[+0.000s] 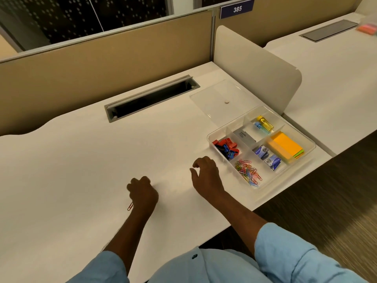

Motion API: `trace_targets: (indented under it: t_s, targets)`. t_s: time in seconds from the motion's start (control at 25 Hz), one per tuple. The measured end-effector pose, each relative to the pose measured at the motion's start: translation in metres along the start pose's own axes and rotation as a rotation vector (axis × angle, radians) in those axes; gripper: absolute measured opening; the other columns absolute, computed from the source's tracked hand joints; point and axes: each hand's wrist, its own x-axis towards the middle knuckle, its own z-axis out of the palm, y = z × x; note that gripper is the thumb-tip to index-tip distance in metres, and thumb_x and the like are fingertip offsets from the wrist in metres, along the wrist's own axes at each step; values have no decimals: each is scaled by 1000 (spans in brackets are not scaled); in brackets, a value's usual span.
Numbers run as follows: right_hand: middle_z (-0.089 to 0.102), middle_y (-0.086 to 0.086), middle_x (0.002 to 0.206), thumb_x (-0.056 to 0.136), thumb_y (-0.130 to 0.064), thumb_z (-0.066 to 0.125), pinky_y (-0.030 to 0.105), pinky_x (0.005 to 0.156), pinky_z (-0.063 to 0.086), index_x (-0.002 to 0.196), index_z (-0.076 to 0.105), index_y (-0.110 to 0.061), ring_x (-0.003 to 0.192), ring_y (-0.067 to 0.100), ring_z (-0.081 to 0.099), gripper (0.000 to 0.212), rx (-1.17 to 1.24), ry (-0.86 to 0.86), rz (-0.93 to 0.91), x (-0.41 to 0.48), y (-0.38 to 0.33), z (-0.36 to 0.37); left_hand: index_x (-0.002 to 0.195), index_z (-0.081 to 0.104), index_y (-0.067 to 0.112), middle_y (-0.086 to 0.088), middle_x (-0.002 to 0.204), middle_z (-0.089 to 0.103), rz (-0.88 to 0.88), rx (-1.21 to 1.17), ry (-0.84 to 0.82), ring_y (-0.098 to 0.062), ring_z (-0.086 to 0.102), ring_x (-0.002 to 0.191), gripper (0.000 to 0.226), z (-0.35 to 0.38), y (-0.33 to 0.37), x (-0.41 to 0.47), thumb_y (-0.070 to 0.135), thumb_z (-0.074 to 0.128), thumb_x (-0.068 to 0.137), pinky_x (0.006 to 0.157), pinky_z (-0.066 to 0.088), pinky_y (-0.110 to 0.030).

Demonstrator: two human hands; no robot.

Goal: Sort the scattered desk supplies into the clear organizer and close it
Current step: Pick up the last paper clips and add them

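Head view looks down on a white desk [71,170]. At lower centre-left, the left hand [142,194] rests on the desk as a closed fist; whether it holds anything cannot be told. A single red wire paper clip [130,206] lies on the desk just beside that hand's wrist. Right of it, the right hand [206,173] hovers with fingers loosely curled and thumb apart, holding nothing. At centre-right sits the clear plastic divided organizer [310,149], open, with red and blue binder clips [225,148], coloured paper clips [247,171], staple boxes [267,157] and an orange sticky-note pad [284,147] in separate compartments. Its clear flat lid [216,101] lies on the desk just above it in the frame.
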Motion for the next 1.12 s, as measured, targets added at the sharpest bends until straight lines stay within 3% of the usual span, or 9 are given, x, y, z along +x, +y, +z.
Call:
trace_targets:
  t_s: [0.08,0.2,0.44,0.6,0.76,0.88,1.0,1.12]
  targets:
    - [54,4,107,91,-25,54,34,90,40,104,54,-12,102,23,49,18,-42,-115,-42,-9,-8,18,116,56,8,-16,124,47,-122,30,-46,-34,41,119,34,-12,-21,9,-1,54,83,94,42,-39]
    - [53,3,111,92,-28,53,35,92,39,110,52,-13,105,22,48,23,-47,-253,-67,-18,-20,41,115,58,7,-14,123,55,-119,-21,-115,-31,49,118,36,-25,-52,20,3,62,80,95,41,-35]
    - [56,3,109,90,-26,56,36,88,44,112,52,-14,104,24,50,25,-30,-441,-60,-24,-41,73,103,62,5,-11,110,62,-135,-117,-144,-26,58,103,46,-30,-79,16,8,82,62,77,39,-25]
    - [55,4,113,90,-26,56,36,89,44,114,51,-14,108,24,49,27,-55,-512,-76,-28,-52,91,89,66,4,-11,93,66,-117,-206,-127,-17,54,75,30,-30,-89,16,4,82,64,65,38,-24]
    - [55,4,113,90,-27,56,37,90,42,113,51,-14,109,25,48,27,-72,-547,-91,-29,-56,100,71,66,6,-14,83,70,-71,-206,-116,-18,56,66,11,-27,-94,18,1,77,70,54,40,-21]
    - [54,4,114,90,-27,56,37,91,42,114,51,-14,110,25,47,28,-90,-553,-91,-27,-58,104,71,69,2,-16,82,72,-28,-142,-158,-23,62,71,5,-26,-92,22,3,72,74,61,45,-24]
    - [54,4,115,90,-28,56,37,91,42,114,51,-14,111,25,47,29,-101,-552,-88,-25,-60,106,88,67,-3,-5,74,61,35,-15,-229,-30,64,95,19,-28,-89,24,15,65,85,80,47,-33]
    - [55,6,116,90,-28,57,37,91,44,117,50,-14,111,26,49,31,-84,-547,-83,-21,-63,105,76,56,11,-13,97,65,132,71,-270,-29,60,100,16,-33,-83,21,19,56,90,83,44,-32]
